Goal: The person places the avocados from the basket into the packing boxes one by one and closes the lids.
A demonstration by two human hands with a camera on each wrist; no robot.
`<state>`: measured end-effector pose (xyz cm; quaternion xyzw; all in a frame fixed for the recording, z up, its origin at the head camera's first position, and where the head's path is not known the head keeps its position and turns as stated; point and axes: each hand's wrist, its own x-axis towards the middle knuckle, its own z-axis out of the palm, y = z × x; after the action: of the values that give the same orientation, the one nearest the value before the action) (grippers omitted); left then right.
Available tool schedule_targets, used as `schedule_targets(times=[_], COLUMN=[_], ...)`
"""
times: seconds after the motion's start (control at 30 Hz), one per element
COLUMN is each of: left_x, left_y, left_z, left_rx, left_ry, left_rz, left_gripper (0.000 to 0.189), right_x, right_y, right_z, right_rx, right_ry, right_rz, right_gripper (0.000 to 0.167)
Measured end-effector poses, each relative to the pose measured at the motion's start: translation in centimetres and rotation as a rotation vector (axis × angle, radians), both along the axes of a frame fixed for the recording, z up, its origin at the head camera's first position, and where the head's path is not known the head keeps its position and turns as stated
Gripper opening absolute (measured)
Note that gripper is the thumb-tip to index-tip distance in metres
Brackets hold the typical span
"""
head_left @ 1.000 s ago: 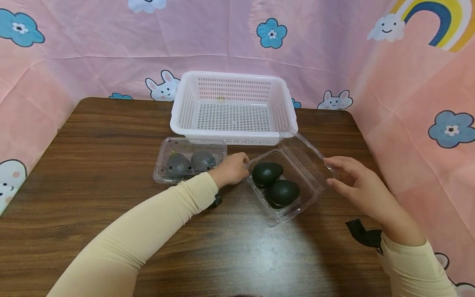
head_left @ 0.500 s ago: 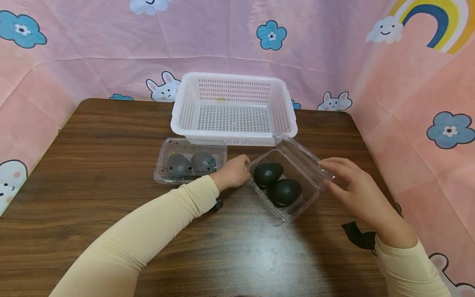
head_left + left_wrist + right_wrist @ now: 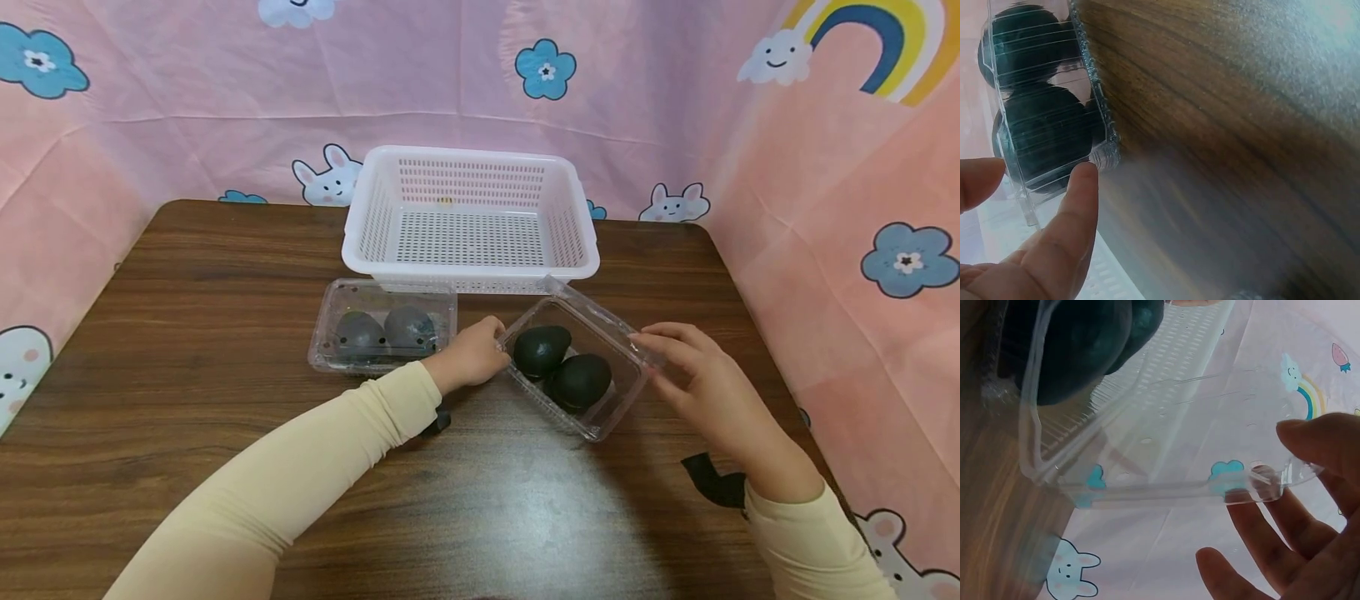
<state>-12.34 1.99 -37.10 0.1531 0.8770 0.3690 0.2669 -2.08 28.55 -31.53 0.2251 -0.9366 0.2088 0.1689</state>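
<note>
In the head view, a clear plastic clamshell box (image 3: 611, 414) sits in front of the basket with its lid (image 3: 596, 312) raised. Two dark green avocados (image 3: 581, 382) lie side by side in it. My left hand (image 3: 471, 354) holds the box's left corner, the thumb by its rim and a finger (image 3: 1079, 206) on the corner in the left wrist view. My right hand (image 3: 708, 392) pinches the lid's free edge, thumb on one face and fingers behind, as the right wrist view shows. The lid stands tilted up at the box's right side.
A second clamshell box (image 3: 322, 346), its lid down, holds two avocados left of my left hand. Behind both boxes stands a white slotted plastic basket (image 3: 472, 271). Printed fabric (image 3: 450, 67) hangs round the back and sides of the wooden table (image 3: 225, 375).
My right hand has drawn the lid a little leftward and toward the box, so it leans over it more. The box's near corner has shifted slightly; the left hand stays at its corner.
</note>
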Motion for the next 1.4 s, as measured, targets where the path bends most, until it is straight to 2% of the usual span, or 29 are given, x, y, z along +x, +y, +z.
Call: schedule_targets(times=[0.3, 0.83, 1.17, 1.4], left_x=[0.1, 0.3, 0.3, 0.2], left_y=[-0.1, 0.2, 0.3, 0.3], left_z=[-0.2, -0.6, -0.6, -0.8], left_rx=[0.010, 0.025, 0.030, 0.038], left_ry=[-0.013, 0.023, 0.014, 0.010], left_rz=[0.003, -0.003, -0.004, -0.005], left_gripper=[0.050, 0.051, 0.051, 0.051], right_x=[-0.1, 0.2, 0.4, 0.5], right_y=[-0.1, -0.1, -0.4, -0.3], right_z=[-0.8, -2.4, -2.7, -3.4], right_rx=[-0.008, 0.011, 0.012, 0.038], right_ry=[0.057, 0.070, 0.087, 0.066], right_rz=[0.024, 0.017, 0.014, 0.003], right_gripper=[0.050, 0.049, 0.051, 0.047])
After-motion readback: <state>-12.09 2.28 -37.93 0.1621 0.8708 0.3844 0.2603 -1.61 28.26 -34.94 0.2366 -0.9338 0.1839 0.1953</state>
